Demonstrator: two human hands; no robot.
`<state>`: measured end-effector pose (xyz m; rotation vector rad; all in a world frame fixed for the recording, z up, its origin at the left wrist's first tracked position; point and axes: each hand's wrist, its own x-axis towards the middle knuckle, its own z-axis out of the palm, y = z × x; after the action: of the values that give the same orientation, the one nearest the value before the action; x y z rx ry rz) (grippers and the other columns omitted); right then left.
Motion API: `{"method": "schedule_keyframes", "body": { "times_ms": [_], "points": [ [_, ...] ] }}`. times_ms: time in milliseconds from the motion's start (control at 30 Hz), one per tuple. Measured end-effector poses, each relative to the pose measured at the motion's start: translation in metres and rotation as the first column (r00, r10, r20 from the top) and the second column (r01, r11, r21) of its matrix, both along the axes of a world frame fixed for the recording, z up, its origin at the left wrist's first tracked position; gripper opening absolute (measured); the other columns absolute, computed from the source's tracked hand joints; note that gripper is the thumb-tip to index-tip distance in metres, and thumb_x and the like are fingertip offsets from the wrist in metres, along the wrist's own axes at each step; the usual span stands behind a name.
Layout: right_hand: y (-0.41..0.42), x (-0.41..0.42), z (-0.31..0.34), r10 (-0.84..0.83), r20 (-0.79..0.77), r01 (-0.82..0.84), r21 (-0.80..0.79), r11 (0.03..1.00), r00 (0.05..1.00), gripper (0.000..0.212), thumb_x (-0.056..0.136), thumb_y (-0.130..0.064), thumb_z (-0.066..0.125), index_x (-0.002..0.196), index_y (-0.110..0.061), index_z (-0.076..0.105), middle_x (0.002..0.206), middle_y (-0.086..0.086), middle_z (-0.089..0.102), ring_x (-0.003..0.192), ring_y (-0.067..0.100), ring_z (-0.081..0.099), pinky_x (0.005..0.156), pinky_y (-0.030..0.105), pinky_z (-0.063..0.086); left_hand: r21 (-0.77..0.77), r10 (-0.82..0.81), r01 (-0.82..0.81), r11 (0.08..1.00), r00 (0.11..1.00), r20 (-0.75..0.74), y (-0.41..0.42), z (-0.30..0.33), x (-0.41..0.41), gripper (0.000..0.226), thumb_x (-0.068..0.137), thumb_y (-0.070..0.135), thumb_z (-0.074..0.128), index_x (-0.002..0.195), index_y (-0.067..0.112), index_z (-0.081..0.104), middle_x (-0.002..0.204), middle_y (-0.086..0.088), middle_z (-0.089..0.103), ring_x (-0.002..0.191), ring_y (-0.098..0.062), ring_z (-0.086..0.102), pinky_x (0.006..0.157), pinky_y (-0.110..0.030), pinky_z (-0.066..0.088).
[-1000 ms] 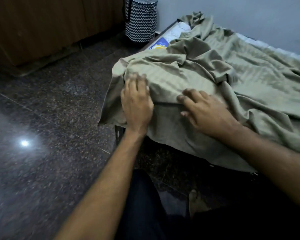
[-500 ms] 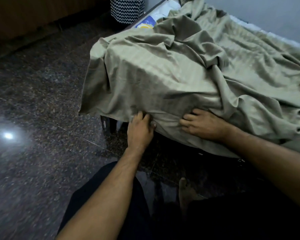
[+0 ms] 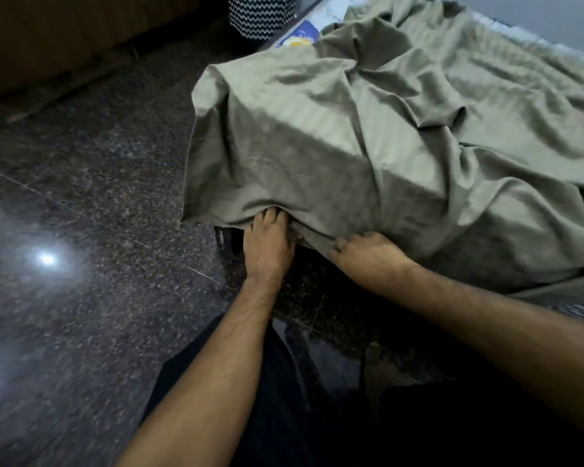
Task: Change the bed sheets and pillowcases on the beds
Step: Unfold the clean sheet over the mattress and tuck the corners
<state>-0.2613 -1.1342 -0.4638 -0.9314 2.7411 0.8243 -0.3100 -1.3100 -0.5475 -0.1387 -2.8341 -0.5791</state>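
- Risk, as I judged it: the loose olive-green cotton bed sheet (image 3: pixel 368 136), draped over the bed's near corner, could slip out if tucked unevenly.
- I held my left hand (image 3: pixel 267 244) with fingertips pushed under the hem.
- My right hand (image 3: pixel 368 254) pressed the hem beside it, fingers curled into the fabric.

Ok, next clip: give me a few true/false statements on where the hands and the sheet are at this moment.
1. Both hands are at the sheet's lower edge at the bed corner. True: left hand, right hand, olive sheet.
2. The sheet lies smooth and flat. False: it is heavily wrinkled.
3. A zigzag-patterned basket stands on the floor beyond the bed. True.
4. The sheet covers the whole mattress. False: a bare mattress corner shows at the far end.
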Motion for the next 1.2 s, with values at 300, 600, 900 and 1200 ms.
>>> {"method": "schedule_keyframes", "body": {
  "times_ms": [300,600,900,1200],
  "points": [
    [0.006,-0.009,-0.004,0.05,0.036,-0.05,-0.009,0.999,0.998,0.037,0.103,-0.022,0.036,0.138,-0.02,0.049,0.15,0.002,0.038,0.129,0.023,0.045,0.095,0.038,0.042,-0.052,-0.032,0.029,0.998,0.998,-0.055,0.008,-0.001,-0.007,0.015,0.087,0.022,0.061,0.097,0.021,0.072,0.102,-0.006,0.062,0.098,-0.032,0.055,0.078,-0.044,0.043],
    [-0.005,-0.002,-0.005,-0.048,0.073,0.064,-0.249,0.966,0.996,0.033,0.098,-0.022,0.044,0.131,-0.019,0.047,0.136,0.006,0.043,0.125,0.024,0.048,0.098,0.038,0.044,-0.141,-0.069,0.107,0.984,0.966,0.25,-0.006,0.014,-0.003,0.021,0.087,0.032,0.07,0.105,0.024,0.075,0.119,-0.004,0.061,0.116,-0.027,0.054,0.091,-0.04,0.041],
    [-0.015,-0.024,-0.023,-0.091,0.121,0.115,-0.213,0.97,0.988,0.074,0.096,-0.031,0.056,0.157,-0.011,0.018,0.158,0.008,0.026,0.141,0.025,0.035,0.11,0.04,0.039,0.12,-0.073,0.06,0.991,0.992,0.104,-0.013,0.006,-0.022,0.025,0.094,0.03,0.061,0.115,0.016,0.067,0.119,-0.012,0.057,0.108,-0.038,0.058,0.087,-0.046,0.049],
    [-0.041,-0.015,-0.044,-0.274,0.148,0.309,-0.336,0.89,0.95,0.078,0.099,-0.039,0.053,0.155,0.0,0.015,0.159,0.019,0.023,0.145,0.031,0.028,0.119,0.037,0.028,0.019,-0.186,0.186,0.982,0.982,0.005,-0.023,-0.009,-0.025,0.038,0.098,0.027,0.045,0.126,0.013,0.066,0.133,-0.009,0.062,0.123,-0.032,0.056,0.105,-0.041,0.04]
  ]
}}
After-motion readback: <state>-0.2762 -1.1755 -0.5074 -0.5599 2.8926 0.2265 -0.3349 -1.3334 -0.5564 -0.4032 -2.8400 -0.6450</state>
